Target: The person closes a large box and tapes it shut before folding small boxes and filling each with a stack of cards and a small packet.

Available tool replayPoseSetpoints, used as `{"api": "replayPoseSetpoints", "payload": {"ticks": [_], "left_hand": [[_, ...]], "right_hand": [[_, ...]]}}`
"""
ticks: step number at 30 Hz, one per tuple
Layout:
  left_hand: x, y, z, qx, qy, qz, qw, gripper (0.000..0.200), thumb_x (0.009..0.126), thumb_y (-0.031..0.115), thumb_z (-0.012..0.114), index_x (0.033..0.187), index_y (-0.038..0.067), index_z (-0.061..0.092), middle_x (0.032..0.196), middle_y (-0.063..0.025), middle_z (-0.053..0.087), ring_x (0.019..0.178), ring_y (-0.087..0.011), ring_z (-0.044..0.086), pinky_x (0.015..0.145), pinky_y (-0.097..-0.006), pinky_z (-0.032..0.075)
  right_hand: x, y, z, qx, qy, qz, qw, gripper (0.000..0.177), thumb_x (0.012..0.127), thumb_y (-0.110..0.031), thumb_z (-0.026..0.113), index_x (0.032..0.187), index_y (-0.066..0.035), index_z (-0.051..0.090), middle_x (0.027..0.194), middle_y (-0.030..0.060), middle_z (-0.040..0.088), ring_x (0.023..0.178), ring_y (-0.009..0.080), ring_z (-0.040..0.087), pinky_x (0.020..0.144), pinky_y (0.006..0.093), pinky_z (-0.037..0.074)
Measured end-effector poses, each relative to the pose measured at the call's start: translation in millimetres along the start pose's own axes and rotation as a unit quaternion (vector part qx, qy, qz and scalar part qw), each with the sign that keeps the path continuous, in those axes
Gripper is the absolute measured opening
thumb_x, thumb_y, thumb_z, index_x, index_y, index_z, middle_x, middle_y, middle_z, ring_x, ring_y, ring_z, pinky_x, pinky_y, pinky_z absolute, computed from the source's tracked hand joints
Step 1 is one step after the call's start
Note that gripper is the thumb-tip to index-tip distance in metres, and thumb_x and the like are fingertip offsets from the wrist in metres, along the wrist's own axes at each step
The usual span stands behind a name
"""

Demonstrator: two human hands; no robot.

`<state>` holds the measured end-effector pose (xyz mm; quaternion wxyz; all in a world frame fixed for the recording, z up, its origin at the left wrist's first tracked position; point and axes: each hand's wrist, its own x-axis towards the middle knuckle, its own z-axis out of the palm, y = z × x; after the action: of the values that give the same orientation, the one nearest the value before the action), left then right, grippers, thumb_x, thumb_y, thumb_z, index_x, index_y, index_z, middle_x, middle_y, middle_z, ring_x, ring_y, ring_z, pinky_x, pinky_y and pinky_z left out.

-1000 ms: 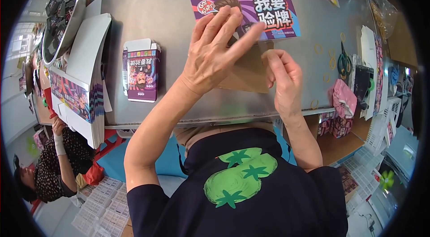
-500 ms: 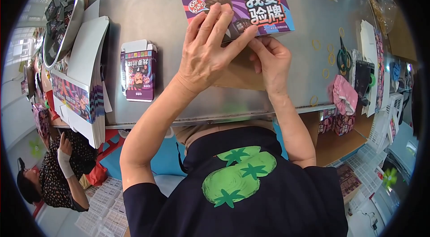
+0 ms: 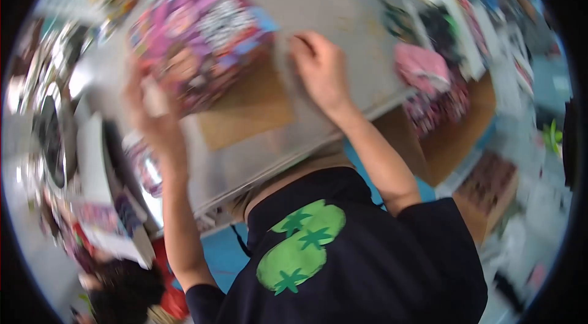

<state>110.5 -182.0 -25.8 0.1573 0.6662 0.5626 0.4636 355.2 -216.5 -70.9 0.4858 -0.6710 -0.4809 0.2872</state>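
A large purple printed box (image 3: pixel 202 36) lies blurred on the metal table, on top of a brown cardboard piece (image 3: pixel 248 106). My left hand (image 3: pixel 150 100) is at the box's lower left edge, smeared by motion, so its grip cannot be made out. My right hand (image 3: pixel 318 67) hovers to the right of the box, apart from it, with fingers curled together; whatever they may hold is hidden. A small printed box (image 3: pixel 144 162) sits beyond my left wrist, partly covered.
Stacked white card sheets (image 3: pixel 98 165) and an oval basin (image 3: pixel 55 134) are at the left. Scissors (image 3: pixel 395 18), a pink cloth (image 3: pixel 422 67) and an open carton (image 3: pixel 459 134) are at the right. A co-worker (image 3: pixel 125 287) is at lower left.
The view has turned and blurred. My right hand has come away from the large box's edge, and my left hand has moved off its top to its left side.
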Motion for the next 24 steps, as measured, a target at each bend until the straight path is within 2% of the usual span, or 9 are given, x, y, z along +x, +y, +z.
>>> {"api": "replayPoseSetpoints", "payload": {"ticks": [2, 4, 11, 17, 18, 20, 21, 22, 24], "left_hand": [[4, -53, 0, -0.230, -0.019, -0.082, 0.969, 0.052, 0.094, 0.020, 0.061, 0.139, 0.001, 0.042, 0.130, -0.0096, 0.054, 0.117, -0.0218, 0.053, 0.096, -0.0362, 0.045], [22, -34, 4, -0.262, -0.074, -0.365, 0.890, 0.049, 0.096, 0.021, 0.059, 0.138, 0.003, 0.041, 0.131, -0.0095, 0.054, 0.119, -0.0198, 0.053, 0.097, -0.0371, 0.046], [12, -30, -10, -0.327, -0.067, -0.327, 0.884, 0.049, 0.094, 0.021, 0.061, 0.137, 0.003, 0.043, 0.127, -0.0107, 0.056, 0.114, -0.0181, 0.056, 0.093, -0.0350, 0.049], [-19, 87, 15, -0.217, -0.126, -0.052, 0.967, 0.060, 0.094, 0.013, 0.059, 0.146, 0.001, 0.031, 0.128, -0.0195, 0.054, 0.113, -0.0240, 0.057, 0.094, -0.0359, 0.049], [-26, 122, 32, -0.253, -0.160, -0.078, 0.951, 0.063, 0.095, 0.011, 0.057, 0.148, 0.000, 0.026, 0.130, -0.0205, 0.052, 0.114, -0.0246, 0.057, 0.094, -0.0363, 0.049], [-39, 175, 72, -0.599, -0.379, 0.038, 0.705, 0.060, 0.096, 0.010, 0.055, 0.146, -0.005, 0.026, 0.135, -0.0219, 0.048, 0.116, -0.0242, 0.055, 0.094, -0.0373, 0.049], [-38, 174, 71, -0.297, -0.457, 0.080, 0.835, 0.060, 0.094, 0.014, 0.059, 0.144, -0.005, 0.032, 0.139, -0.0240, 0.045, 0.116, -0.0240, 0.056, 0.095, -0.0380, 0.048], [-44, 204, 101, -0.286, -0.400, 0.274, 0.827, 0.056, 0.090, 0.014, 0.065, 0.138, -0.004, 0.041, 0.131, -0.0220, 0.053, 0.112, -0.0262, 0.059, 0.093, -0.0388, 0.048], [-61, 228, 143, -0.365, -0.501, 0.323, 0.715, 0.050, 0.081, 0.006, 0.067, 0.127, -0.005, 0.052, 0.120, -0.0261, 0.057, 0.103, -0.0341, 0.061, 0.092, -0.0417, 0.048]], "right_hand": [[6, -14, 1, 0.105, 0.029, 0.028, 0.994, 0.031, 0.096, -0.025, 0.058, 0.112, 0.001, 0.063, 0.094, 0.0049, 0.067, 0.085, 0.0096, 0.059, 0.073, 0.0263, 0.049], [21, -20, 13, 0.226, -0.052, 0.074, 0.970, 0.051, 0.094, -0.045, 0.057, 0.114, 0.002, 0.062, 0.099, 0.0076, 0.066, 0.095, 0.0126, 0.057, 0.083, 0.0290, 0.047], [26, -27, 16, 0.327, -0.199, 0.101, 0.918, 0.075, 0.084, -0.062, 0.062, 0.128, -0.002, 0.053, 0.113, 0.0127, 0.060, 0.106, 0.0190, 0.054, 0.093, 0.0304, 0.042], [-34, -35, -110, 0.419, -0.108, 0.090, 0.897, 0.074, 0.081, -0.033, 0.070, 0.140, -0.005, 0.036, 0.125, 0.0148, 0.052, 0.116, 0.0229, 0.051, 0.099, 0.0358, 0.041], [-51, -42, -142, 0.435, -0.068, 0.116, 0.890, 0.069, 0.078, -0.026, 0.070, 0.136, 0.000, 0.040, 0.121, 0.0156, 0.056, 0.113, 0.0226, 0.054, 0.098, 0.0367, 0.042], [-98, -16, -207, 0.396, 0.035, 0.103, 0.912, 0.049, 0.082, -0.028, 0.059, 0.117, 0.005, 0.054, 0.103, 0.0160, 0.065, 0.094, 0.0266, 0.064, 0.087, 0.0427, 0.050], [-163, 57, -260, 0.068, 0.112, 0.032, 0.991, 0.043, 0.085, -0.032, 0.055, 0.111, 0.002, 0.058, 0.099, 0.0152, 0.065, 0.089, 0.0278, 0.064, 0.083, 0.0447, 0.052], [-161, 16, -282, 0.502, 0.199, 0.120, 0.833, 0.039, 0.086, -0.033, 0.054, 0.109, -0.002, 0.059, 0.099, 0.0133, 0.065, 0.091, 0.0262, 0.064, 0.083, 0.0428, 0.052], [-197, 39, -332, 0.496, 0.310, 0.097, 0.805, 0.042, 0.089, -0.037, 0.057, 0.117, -0.006, 0.056, 0.109, 0.0093, 0.064, 0.097, 0.0246, 0.061, 0.086, 0.0418, 0.050]]}}
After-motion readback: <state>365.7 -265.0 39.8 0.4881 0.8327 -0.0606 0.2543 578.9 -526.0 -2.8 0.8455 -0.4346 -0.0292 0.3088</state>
